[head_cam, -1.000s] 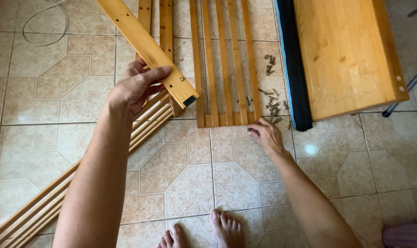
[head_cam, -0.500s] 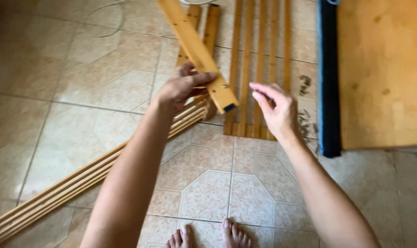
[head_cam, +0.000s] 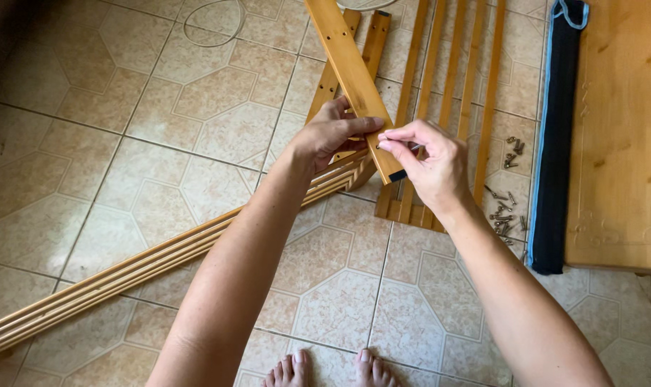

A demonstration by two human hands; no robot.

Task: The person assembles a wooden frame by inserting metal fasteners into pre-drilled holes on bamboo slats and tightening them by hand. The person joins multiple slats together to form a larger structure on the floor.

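Floor: beige tile (head_cam: pixel 146 115) in octagon-and-square pattern, matt, pale grout lines, filling the frame. A thin loop of cord (head_cam: pixel 212 21) lies at upper left. Along the lower left, a long slatted wooden panel (head_cam: pixel 125 269) runs diagonally, its parallel bamboo-coloured strips lying flat on the tile.

Centre: the left hand (head_cam: pixel 329 136) is closed around a flat wooden rail (head_cam: pixel 350 72), smooth and pale, with small drilled holes and a dark-capped end, held slanted above the floor. The right hand (head_cam: pixel 429 161) meets it at the lower end, thumb and forefinger pinched on a small metal screw (head_cam: pixel 410 147) pressed to the rail's face. Bare toes show at the bottom edge.

Right of centre: a second slatted panel (head_cam: pixel 476 72) lies upright in the frame. Loose screws (head_cam: pixel 503 215) are scattered on the tile beside it. A long black fabric bag (head_cam: pixel 554 143) with pale blue piping borders a wide wooden board (head_cam: pixel 619 122) at far right.

Change: half a second ago the right hand was open and apart from the rail; it now touches it.
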